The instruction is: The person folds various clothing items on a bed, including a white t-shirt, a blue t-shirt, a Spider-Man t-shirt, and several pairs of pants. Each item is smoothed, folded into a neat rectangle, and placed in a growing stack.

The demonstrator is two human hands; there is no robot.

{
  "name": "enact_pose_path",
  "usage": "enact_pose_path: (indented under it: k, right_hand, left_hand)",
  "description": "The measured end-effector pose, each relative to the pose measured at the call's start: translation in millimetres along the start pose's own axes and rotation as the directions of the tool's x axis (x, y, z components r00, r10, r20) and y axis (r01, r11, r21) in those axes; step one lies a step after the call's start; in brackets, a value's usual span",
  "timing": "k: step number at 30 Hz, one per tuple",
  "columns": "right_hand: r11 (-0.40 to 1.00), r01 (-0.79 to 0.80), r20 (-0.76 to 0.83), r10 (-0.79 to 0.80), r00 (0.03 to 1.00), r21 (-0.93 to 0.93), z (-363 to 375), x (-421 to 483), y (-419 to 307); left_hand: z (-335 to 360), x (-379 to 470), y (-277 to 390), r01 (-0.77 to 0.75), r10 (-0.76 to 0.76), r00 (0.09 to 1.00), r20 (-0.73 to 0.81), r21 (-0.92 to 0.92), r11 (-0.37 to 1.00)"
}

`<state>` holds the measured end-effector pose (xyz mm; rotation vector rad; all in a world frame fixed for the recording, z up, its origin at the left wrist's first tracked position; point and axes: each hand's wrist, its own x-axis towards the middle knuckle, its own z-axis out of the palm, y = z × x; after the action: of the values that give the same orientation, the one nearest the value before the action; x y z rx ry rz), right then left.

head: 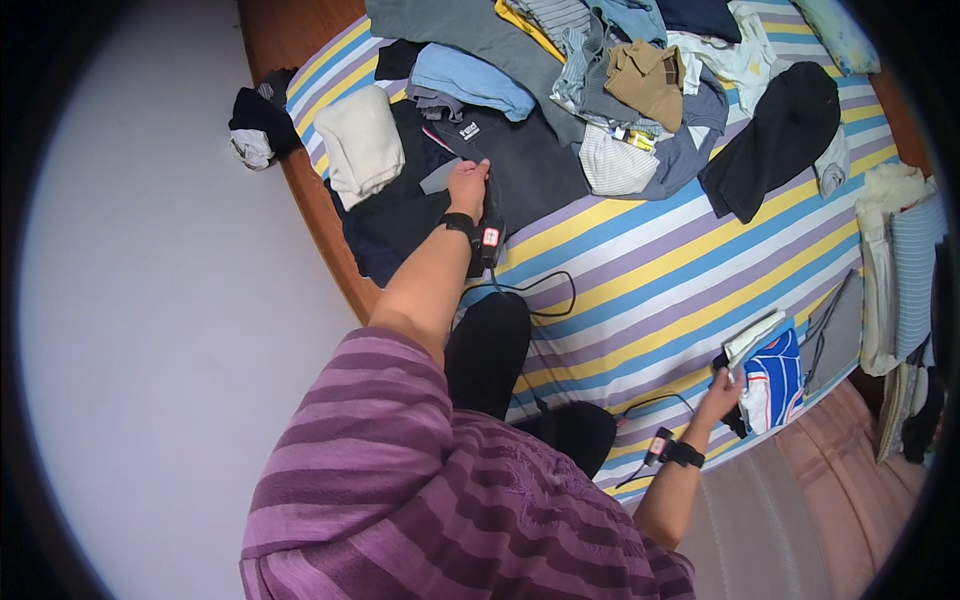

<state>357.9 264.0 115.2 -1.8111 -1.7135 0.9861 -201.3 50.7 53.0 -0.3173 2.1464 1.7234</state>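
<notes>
My left hand (467,187) pinches a dark grey shirt (536,169) that lies spread on the bed, below its collar with white lettering. Beside those fingers, a lighter grey patch (439,178) shows against the dark cloth. A folded cream knit garment (360,142) and a folded light-blue garment (472,79) lie close by. On the right, my right hand (724,394) grips the near edge of a small stack of folded clothes, with a blue garment with white and red lines (776,379) on it. The palm side of this hand is hidden.
A striped sheet (645,262) covers the bed. Piled clothes, including a brown collared garment (645,79), lie at the far side, with black trousers (780,142) to their right. Folded clothes (916,270) stand at the right edge. Cables (574,292) trail from devices at both wrists.
</notes>
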Motion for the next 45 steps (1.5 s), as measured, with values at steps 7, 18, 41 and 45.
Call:
enact_pose_path:
  k: [7, 18, 41, 45]
  right_hand:
    - [0.988, 0.138, 0.633, -0.150, 0.760, 0.068, 118, -48, -167]
    - [0.963, 0.019, 0.613, -0.186, 0.768, 0.268, 186, -48, -296]
    - [0.285, -0.524, 0.597, -0.398, 0.697, 0.802, -145, 48, -327]
    - [0.421, -0.466, 0.571, -0.165, 0.804, 0.778, -155, 39, -298]
  left_hand:
    - [38, -75, 56, 0.164, -0.077, 0.870, 0.487, -0.139, 0.977]
    - [41, -185, 81, -0.138, 0.164, 0.663, 0.731, -0.096, 0.986]
    - [145, -230, 230, -0.244, 0.237, 0.101, 0.966, -0.207, 0.947]
    - [153, -234, 353, -0.467, 0.272, 0.169, 0.947, -0.167, 0.868]
